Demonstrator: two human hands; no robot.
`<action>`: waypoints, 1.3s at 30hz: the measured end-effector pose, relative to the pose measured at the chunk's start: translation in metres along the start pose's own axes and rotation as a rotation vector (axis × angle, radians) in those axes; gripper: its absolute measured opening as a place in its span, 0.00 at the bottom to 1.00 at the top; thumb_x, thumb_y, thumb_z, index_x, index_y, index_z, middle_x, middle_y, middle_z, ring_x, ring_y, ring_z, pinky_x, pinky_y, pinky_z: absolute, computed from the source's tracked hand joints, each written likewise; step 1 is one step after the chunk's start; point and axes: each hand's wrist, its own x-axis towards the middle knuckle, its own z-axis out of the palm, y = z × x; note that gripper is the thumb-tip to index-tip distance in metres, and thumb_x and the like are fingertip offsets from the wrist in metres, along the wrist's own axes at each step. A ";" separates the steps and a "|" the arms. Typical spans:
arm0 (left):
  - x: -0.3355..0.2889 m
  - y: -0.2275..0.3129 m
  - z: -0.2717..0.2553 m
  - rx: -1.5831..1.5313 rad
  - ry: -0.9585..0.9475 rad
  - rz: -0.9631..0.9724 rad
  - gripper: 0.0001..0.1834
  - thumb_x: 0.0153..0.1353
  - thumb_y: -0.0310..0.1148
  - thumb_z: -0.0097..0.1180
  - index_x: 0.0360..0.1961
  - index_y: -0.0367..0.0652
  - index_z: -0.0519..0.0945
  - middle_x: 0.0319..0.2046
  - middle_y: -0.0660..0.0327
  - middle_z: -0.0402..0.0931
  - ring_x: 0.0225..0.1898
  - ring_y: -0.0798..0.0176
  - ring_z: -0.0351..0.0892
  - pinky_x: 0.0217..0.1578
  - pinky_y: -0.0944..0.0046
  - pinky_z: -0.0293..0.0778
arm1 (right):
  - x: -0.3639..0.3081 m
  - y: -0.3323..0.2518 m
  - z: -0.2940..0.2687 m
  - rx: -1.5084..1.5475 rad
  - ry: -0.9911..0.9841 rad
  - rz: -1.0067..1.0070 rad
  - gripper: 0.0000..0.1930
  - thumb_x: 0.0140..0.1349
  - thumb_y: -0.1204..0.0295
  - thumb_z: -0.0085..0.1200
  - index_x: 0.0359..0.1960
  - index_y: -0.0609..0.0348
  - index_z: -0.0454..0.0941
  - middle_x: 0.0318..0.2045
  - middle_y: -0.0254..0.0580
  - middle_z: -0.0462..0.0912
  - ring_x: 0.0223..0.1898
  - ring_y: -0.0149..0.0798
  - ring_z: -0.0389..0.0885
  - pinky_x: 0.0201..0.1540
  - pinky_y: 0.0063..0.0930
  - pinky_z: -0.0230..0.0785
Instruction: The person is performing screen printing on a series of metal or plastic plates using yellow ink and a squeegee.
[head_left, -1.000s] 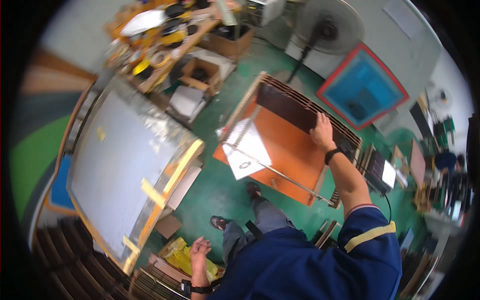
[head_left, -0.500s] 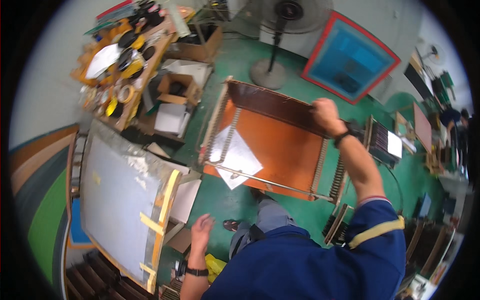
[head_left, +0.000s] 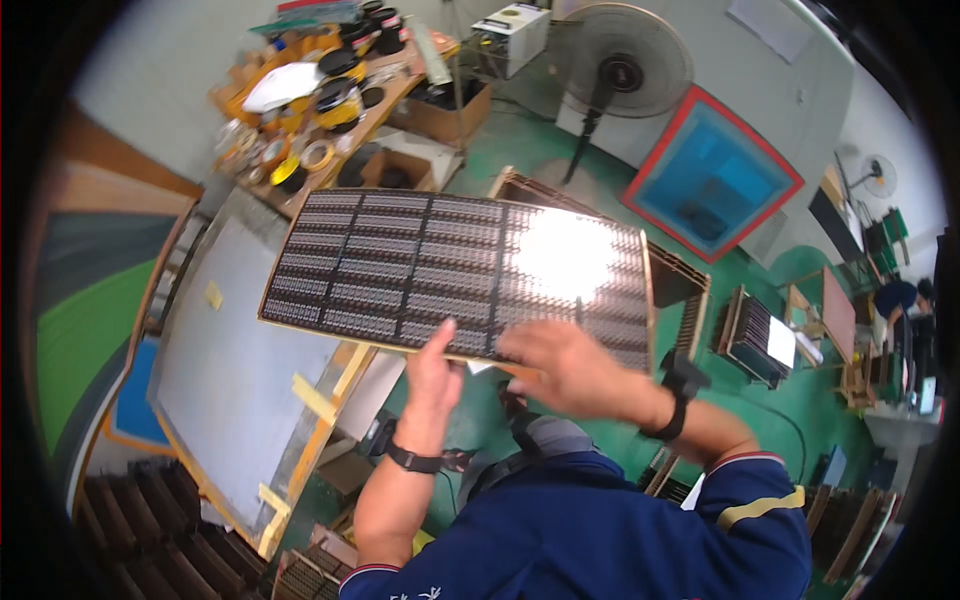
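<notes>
A wide dark circuit board panel (head_left: 400, 255), covered with rows of small pale patterns, is held up tilted in front of me. Bright glare washes out part of its right half. My left hand (head_left: 433, 385) grips its near edge around the middle, thumb over the top face and the other fingers partly hidden beneath. Over the near edge, right of the left hand, lies my right hand (head_left: 580, 372); its fingers are bent and smeared by motion, so whether they grip the panel is unclear. Behind the panel, a slotted rack (head_left: 692, 300) is mostly covered.
To the left stands a tilted pale screen board (head_left: 225, 360) with yellow tape on its edge. A cluttered workbench (head_left: 400, 85) fills the far left. A pedestal fan (head_left: 620, 75) and a red-framed blue screen (head_left: 712, 170) are at the back. Another loaded rack (head_left: 752, 338) sits right.
The circuit board panel has come into view, held over the rack and screen board. My left hand rose to its near edge; my right hand left the rack's far side and came nearer.
</notes>
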 end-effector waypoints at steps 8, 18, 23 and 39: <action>-0.089 0.122 -0.224 -0.089 0.023 0.083 0.25 0.55 0.23 0.56 0.57 0.36 0.71 0.51 0.55 0.77 0.52 0.53 0.76 0.58 0.52 0.70 | 0.101 0.056 0.049 0.869 -0.519 0.529 0.29 0.69 0.52 0.46 0.52 0.74 0.74 0.46 0.53 0.81 0.48 0.43 0.80 0.51 0.34 0.72; -0.197 0.190 -0.342 -0.087 0.138 0.306 0.26 0.55 0.23 0.54 0.58 0.31 0.69 0.50 0.49 0.77 0.50 0.49 0.79 0.55 0.50 0.74 | 0.160 -0.087 0.179 1.118 -0.682 0.682 0.19 0.70 0.64 0.48 0.47 0.73 0.77 0.40 0.48 0.84 0.37 0.36 0.83 0.42 0.29 0.76; -0.218 0.204 -0.363 -0.312 0.249 0.480 0.20 0.62 0.30 0.54 0.55 0.34 0.72 0.50 0.50 0.77 0.49 0.52 0.79 0.54 0.53 0.76 | 0.183 -0.108 0.237 1.095 -0.693 0.597 0.15 0.65 0.69 0.55 0.42 0.73 0.80 0.35 0.46 0.85 0.33 0.34 0.82 0.40 0.29 0.75; -0.251 0.109 -0.323 0.680 0.673 0.306 0.22 0.57 0.24 0.59 0.54 0.37 0.75 0.53 0.52 0.77 0.49 0.60 0.79 0.50 0.61 0.74 | 0.309 -0.070 0.409 1.073 -0.431 0.606 0.14 0.68 0.68 0.51 0.41 0.73 0.76 0.35 0.43 0.82 0.32 0.32 0.80 0.36 0.27 0.75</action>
